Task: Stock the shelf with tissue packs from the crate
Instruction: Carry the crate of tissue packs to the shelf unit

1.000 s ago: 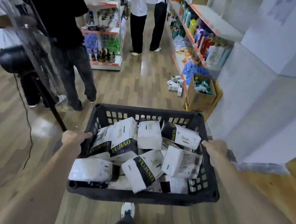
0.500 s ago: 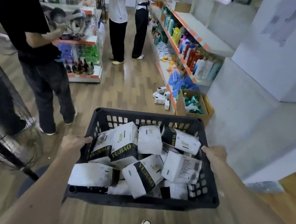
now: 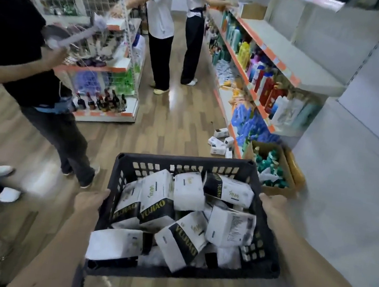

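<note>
I carry a black plastic crate in front of me above the wooden floor. My left hand grips its left rim and my right hand grips its right rim. Several white-and-black tissue packs lie jumbled inside the crate. The long shelf with orange price strips runs along the right wall; its upper grey board shows bare stretches, and bottles stand on the level below.
A person in black stands close at the left. Two people in white shirts work farther down the aisle. A cardboard box of bottles and small white boxes lie on the floor by the shelf. A freestanding rack stands left.
I have walked forward down the aisle with the crate. The shelf, cardboard box and people are nearer. The fan at the left has dropped out of view.
</note>
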Action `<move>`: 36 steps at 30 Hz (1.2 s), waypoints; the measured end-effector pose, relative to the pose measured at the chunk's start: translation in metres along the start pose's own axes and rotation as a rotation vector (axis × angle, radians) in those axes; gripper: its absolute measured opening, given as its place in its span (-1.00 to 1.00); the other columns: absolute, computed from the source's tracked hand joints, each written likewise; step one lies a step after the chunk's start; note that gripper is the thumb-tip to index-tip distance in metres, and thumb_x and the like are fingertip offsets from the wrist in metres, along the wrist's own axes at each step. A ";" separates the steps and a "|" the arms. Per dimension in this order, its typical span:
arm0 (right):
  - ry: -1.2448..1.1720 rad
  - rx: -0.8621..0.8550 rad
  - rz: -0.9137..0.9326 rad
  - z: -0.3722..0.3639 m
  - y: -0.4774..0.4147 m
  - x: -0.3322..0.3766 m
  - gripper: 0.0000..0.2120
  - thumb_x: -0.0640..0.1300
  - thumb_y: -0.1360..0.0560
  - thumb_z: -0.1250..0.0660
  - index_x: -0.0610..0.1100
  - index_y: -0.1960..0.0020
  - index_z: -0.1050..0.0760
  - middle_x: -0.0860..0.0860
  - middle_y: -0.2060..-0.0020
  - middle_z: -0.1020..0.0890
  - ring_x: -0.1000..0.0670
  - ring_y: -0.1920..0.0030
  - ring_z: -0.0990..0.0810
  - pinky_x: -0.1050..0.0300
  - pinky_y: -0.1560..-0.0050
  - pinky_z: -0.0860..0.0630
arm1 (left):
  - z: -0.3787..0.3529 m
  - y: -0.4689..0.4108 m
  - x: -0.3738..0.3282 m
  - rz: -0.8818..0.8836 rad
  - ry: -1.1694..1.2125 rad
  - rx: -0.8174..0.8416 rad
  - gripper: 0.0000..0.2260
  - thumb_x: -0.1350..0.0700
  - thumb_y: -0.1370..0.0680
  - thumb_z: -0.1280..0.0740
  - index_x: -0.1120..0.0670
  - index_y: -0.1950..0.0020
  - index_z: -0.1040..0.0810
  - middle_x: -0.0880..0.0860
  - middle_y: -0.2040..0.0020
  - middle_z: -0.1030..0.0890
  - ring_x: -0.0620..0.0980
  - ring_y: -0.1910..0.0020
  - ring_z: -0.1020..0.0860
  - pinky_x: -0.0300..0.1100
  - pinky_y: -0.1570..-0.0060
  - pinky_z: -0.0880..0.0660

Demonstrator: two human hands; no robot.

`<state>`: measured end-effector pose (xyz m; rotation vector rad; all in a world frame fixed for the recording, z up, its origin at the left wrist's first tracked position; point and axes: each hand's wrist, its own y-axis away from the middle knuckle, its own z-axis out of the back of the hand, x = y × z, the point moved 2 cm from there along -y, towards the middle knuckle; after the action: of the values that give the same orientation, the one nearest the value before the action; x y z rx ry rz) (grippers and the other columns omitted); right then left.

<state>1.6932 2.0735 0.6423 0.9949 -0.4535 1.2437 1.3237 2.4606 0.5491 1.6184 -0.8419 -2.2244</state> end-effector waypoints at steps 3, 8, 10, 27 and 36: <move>0.006 -0.004 0.040 -0.020 -0.033 0.060 -0.73 -0.10 -0.53 -0.38 -0.34 0.01 -0.57 -0.20 0.04 -0.63 -0.24 0.00 -0.59 -0.06 0.03 -0.51 | -0.022 -0.098 -0.024 0.061 0.002 0.019 -0.43 -0.20 -0.10 -0.57 0.14 0.06 -0.67 0.14 0.13 -0.70 0.13 0.11 -0.67 0.14 -0.01 -0.58; 0.028 -0.038 0.034 -0.070 -0.115 0.130 -0.61 -0.09 -0.52 -0.39 -0.40 -0.16 -0.51 -0.18 0.06 -0.60 -0.26 -0.03 -0.57 -0.09 -0.04 -0.52 | -0.093 -0.093 -0.132 0.009 0.033 -0.039 -0.66 0.00 -0.30 -0.54 0.24 0.14 -0.62 0.17 0.18 -0.67 0.12 0.16 -0.65 0.13 0.06 -0.60; 0.036 -0.032 0.037 -0.098 -0.154 0.159 -0.65 -0.11 -0.50 -0.40 -0.42 -0.06 -0.53 -0.21 0.08 -0.61 -0.25 0.00 -0.58 -0.04 0.02 -0.51 | -0.125 -0.110 -0.168 -0.014 0.107 -0.018 -0.79 0.16 -0.37 -0.52 0.24 0.19 -0.55 0.19 0.23 -0.60 0.11 0.27 -0.59 0.00 0.20 -0.57; 0.040 -0.090 0.005 -0.264 -0.427 0.418 -0.73 -0.10 -0.39 -0.47 -0.32 0.21 -0.53 -0.25 0.20 -0.65 -0.24 0.17 -0.63 -0.09 0.23 -0.50 | -0.319 -0.328 -0.462 -0.012 0.097 -0.015 -0.83 0.25 -0.46 -0.46 0.31 0.23 -0.53 0.17 0.27 -0.56 0.02 0.47 -0.44 -0.37 0.72 -0.25; 0.057 -0.048 -0.023 -0.404 -0.600 0.545 -0.74 -0.08 -0.35 -0.49 -0.26 0.21 -0.51 -0.27 0.14 -0.65 -0.24 0.10 -0.64 -0.08 0.14 -0.55 | -0.409 -0.493 -0.588 0.073 0.096 -0.050 -0.82 0.28 -0.44 -0.47 0.38 0.09 -0.56 0.25 0.11 -0.61 0.13 0.19 -0.56 -0.05 0.19 -0.51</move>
<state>2.3287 2.7185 0.6200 0.9195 -0.4246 1.2321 1.9660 3.0415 0.6291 1.6303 -0.8001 -2.0834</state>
